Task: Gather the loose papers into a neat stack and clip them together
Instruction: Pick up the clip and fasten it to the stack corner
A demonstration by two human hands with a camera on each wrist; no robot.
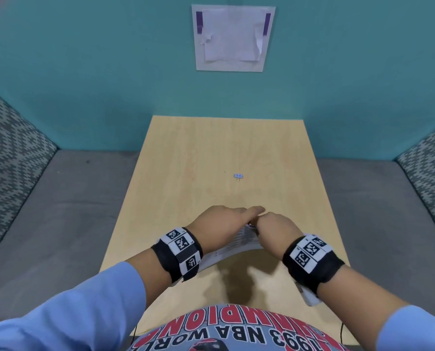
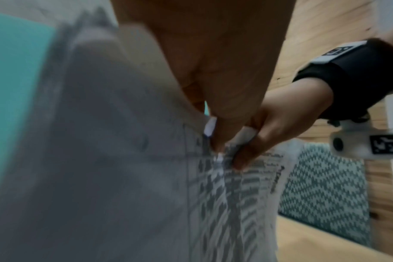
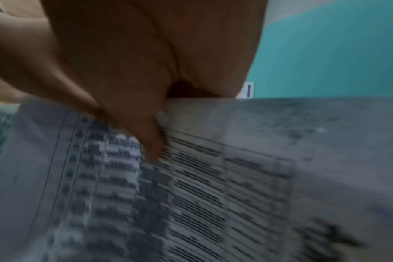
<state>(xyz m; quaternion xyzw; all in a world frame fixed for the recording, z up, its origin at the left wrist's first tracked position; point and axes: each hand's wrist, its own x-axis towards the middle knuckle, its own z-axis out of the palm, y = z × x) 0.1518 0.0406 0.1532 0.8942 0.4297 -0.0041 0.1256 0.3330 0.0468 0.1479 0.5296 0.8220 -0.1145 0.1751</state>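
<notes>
A stack of printed papers [image 1: 236, 245] is held up off the wooden table [image 1: 186, 173], bowed, near the front edge. My left hand [image 1: 226, 224] and right hand [image 1: 272, 231] meet at its top edge and both pinch it. In the left wrist view the left thumb [image 2: 215, 141] and the right hand's fingers [image 2: 244, 156] press the papers [image 2: 146, 177] close together; a small pale piece [image 2: 210, 126] shows beside them, too blurred to identify. In the right wrist view the thumb [image 3: 153, 147] lies on the printed sheet [image 3: 213, 177]. A small pale-blue binder clip [image 1: 238, 176] lies alone mid-table.
Grey seat cushions [image 1: 59, 211] flank the table, with patterned cushions [image 1: 6, 148] at both sides. On the teal wall [image 1: 110, 72] behind hangs a board with a taped sheet [image 1: 232, 36]. My torso is at the table's front edge.
</notes>
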